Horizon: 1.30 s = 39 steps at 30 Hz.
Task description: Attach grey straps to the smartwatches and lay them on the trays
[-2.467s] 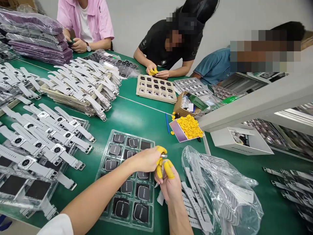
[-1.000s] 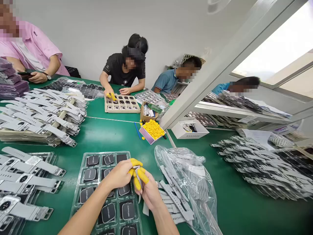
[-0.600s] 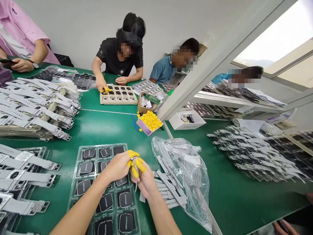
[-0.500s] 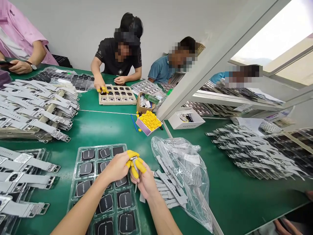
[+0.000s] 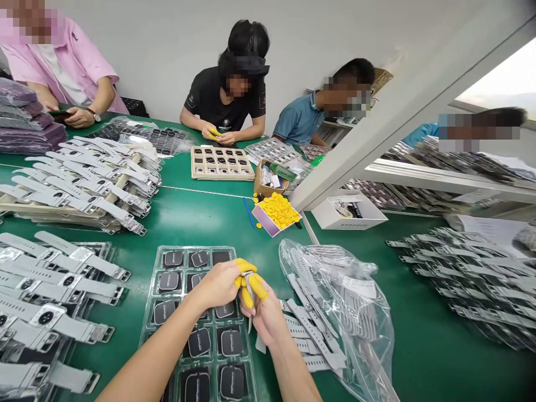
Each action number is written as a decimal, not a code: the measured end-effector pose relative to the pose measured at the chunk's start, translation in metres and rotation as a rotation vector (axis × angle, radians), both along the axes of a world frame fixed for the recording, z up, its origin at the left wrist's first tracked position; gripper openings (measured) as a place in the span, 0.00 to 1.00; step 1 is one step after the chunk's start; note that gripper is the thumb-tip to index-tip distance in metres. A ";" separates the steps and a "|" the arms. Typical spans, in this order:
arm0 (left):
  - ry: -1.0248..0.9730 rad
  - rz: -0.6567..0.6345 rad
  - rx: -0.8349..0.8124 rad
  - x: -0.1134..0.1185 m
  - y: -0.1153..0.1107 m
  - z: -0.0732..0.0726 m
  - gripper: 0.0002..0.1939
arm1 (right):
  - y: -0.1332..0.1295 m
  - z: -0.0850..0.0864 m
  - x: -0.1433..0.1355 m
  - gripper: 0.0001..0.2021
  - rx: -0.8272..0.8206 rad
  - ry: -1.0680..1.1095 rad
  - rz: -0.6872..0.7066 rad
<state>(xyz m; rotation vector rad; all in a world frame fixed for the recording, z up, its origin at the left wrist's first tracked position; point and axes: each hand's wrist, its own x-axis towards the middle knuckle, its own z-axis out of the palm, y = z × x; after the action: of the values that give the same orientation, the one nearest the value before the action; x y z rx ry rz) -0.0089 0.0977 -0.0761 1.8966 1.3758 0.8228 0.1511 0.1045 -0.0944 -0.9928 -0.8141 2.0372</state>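
Yellow finger cots cover fingertips on both hands. My left hand (image 5: 226,280) and my right hand (image 5: 260,306) meet over the right edge of a clear tray, both closed on a small silver-grey watch part (image 5: 249,279) with a grey strip hanging below it. Fingers hide most of that part. Square black watch faces (image 5: 199,341) sit in the compartments of the clear plastic tray (image 5: 255,371) under my forearms. Just right of my right hand lie loose grey straps (image 5: 312,335), partly inside a clear plastic bag (image 5: 364,335).
Watches with grey straps are piled at the left (image 5: 50,312) and right (image 5: 469,279). A box of yellow finger cots (image 5: 268,220), a white box (image 5: 349,220) and a beige tray (image 5: 221,173) stand farther back. People sit across the table; a slanted post rises at right.
The view has turned left, so things appear farther right. My hands keep their hold on the watch part. The person in black has drawn a hand back from the beige tray, and both hands now meet.
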 end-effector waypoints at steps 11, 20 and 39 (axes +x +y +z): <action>0.055 -0.011 -0.023 0.000 -0.001 0.003 0.29 | -0.004 0.003 -0.002 0.25 -0.013 -0.055 -0.067; 0.045 -0.010 -0.006 0.001 -0.001 0.003 0.28 | -0.003 0.009 0.000 0.22 -0.021 -0.012 -0.066; 0.036 -0.020 0.085 0.005 0.000 -0.004 0.23 | -0.004 0.014 0.002 0.10 0.140 0.117 -0.112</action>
<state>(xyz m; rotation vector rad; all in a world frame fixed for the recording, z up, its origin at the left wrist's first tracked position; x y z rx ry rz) -0.0037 0.0982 -0.0797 1.9958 1.3609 0.8542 0.1534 0.1005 -0.0806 -0.8146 -0.8088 1.8963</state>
